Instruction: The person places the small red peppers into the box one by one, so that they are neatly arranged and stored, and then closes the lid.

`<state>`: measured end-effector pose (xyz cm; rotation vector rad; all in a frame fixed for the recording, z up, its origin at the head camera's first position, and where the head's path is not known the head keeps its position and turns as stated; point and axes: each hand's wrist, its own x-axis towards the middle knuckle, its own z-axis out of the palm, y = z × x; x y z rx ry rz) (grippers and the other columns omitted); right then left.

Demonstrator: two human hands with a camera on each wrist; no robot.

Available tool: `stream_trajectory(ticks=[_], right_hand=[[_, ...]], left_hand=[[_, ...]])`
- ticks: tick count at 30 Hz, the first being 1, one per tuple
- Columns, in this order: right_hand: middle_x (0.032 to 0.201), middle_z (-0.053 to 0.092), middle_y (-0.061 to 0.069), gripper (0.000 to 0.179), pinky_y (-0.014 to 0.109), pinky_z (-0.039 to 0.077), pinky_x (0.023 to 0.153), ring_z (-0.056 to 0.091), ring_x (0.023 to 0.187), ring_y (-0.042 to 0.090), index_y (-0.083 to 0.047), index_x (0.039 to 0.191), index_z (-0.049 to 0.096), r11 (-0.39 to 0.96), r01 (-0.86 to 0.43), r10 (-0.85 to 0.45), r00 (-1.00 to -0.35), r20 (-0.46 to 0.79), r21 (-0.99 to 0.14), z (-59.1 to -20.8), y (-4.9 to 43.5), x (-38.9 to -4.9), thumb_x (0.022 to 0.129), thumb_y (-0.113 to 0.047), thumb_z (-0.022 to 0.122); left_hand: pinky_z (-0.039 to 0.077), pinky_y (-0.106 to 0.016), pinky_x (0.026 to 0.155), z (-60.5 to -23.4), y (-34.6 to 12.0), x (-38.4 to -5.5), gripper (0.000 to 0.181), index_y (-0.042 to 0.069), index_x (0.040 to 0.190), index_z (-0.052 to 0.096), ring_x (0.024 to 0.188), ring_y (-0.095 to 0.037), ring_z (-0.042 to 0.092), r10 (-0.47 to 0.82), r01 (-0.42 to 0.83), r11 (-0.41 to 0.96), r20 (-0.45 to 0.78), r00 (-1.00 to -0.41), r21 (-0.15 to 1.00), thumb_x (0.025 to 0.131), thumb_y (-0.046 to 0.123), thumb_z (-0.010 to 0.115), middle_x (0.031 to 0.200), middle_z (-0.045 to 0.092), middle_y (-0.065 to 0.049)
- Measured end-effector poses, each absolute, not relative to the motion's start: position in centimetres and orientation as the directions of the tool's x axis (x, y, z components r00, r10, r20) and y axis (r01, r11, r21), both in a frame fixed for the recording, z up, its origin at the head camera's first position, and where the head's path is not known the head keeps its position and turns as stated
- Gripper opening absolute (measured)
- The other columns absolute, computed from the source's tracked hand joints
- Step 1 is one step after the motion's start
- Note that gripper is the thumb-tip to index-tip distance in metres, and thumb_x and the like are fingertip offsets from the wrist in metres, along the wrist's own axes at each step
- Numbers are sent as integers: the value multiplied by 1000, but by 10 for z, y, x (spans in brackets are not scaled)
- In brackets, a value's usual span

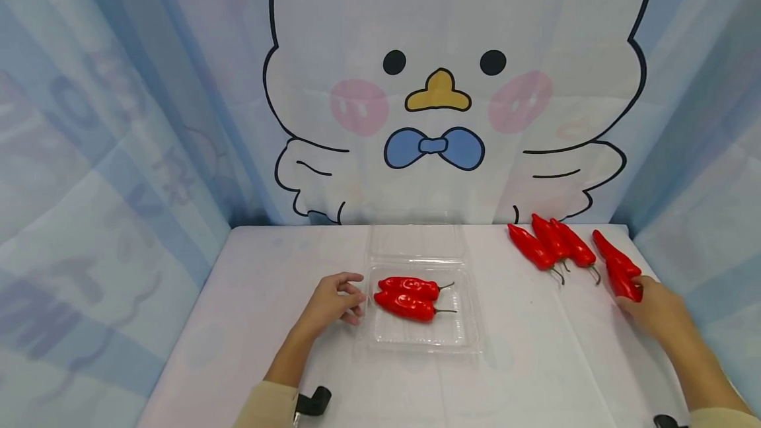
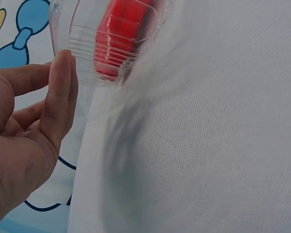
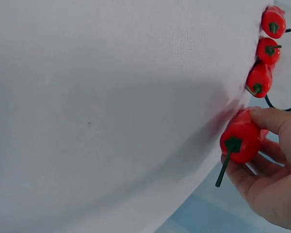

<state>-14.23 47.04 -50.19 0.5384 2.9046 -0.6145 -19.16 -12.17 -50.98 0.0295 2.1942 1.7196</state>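
In the head view my left hand (image 1: 330, 300) is beside the left wall of a clear plastic clamshell box (image 1: 416, 342) with its lid folded back. Its fingers are fairly straight, and in the left wrist view the fingertips (image 2: 63, 63) appear to touch the box wall. Two red chili peppers (image 1: 407, 306) lie side by side in the box, green stems to the right. At the right, my right hand (image 1: 660, 312) grips a red chili pepper (image 3: 242, 141) between thumb and fingers, its stem hanging down. Another red pepper (image 1: 612, 253) lies just behind it.
Three more red chili peppers (image 1: 531, 248) lie in a loose group at the back right of the white-covered table (image 1: 267, 263). Curtains (image 1: 119, 216) hang along the left, right and back, with a cartoon bird printed on the back one.
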Motion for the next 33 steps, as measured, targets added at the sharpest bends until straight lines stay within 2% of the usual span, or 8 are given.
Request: stream_trajectory(ticks=[5, 13, 17, 25, 33], right_hand=[[122, 40, 45, 89, 54, 64, 65, 42, 106, 60, 21, 142, 29, 860, 349, 304, -937, -174, -373, -498, 472, -140, 82, -18, 83], [115, 49, 43, 68, 52, 63, 61, 49, 96, 55, 20, 133, 42, 894, 182, 207, -978, 19, -409, -484, 463, -134, 84, -10, 79], [116, 50, 41, 69, 52, 63, 60, 50, 95, 53, 18, 134, 43, 902, 138, 173, -984, 49, -410, -471, 455, -135, 83, -8, 80], [122, 52, 40, 65, 58, 63, 64, 54, 96, 52, 15, 137, 46, 912, 33, 82, -991, 102, -409, -447, 431, -140, 86, -9, 79], [123, 57, 38, 60, 62, 62, 68, 59, 95, 49, 9, 136, 53, 929, -133, -70, -980, 188, -346, -425, 406, -147, 86, -12, 82]], left_hand=[[66, -36, 63, -510, -122, -190, 46, -1, 138, 59, 67, -17, 71, 234, -196, 258, -258, -937, 946, 94, 4, 73, 95, 67, -13], [66, -36, 63, -510, -122, -189, 46, -1, 138, 58, 67, -17, 71, 238, -190, 260, -254, -938, 947, 95, 3, 72, 96, 67, -13], [66, -36, 63, -510, -122, -190, 46, -1, 139, 58, 67, -17, 71, 239, -188, 267, -254, -937, 945, 95, 3, 72, 96, 67, -13], [66, -36, 62, -509, -123, -190, 47, -2, 139, 57, 67, -17, 71, 244, -182, 269, -250, -937, 946, 95, 2, 71, 96, 66, -14], [66, -36, 62, -510, -122, -192, 46, -1, 138, 58, 67, -18, 71, 245, -177, 264, -244, -938, 948, 95, 2, 72, 94, 66, -13]])
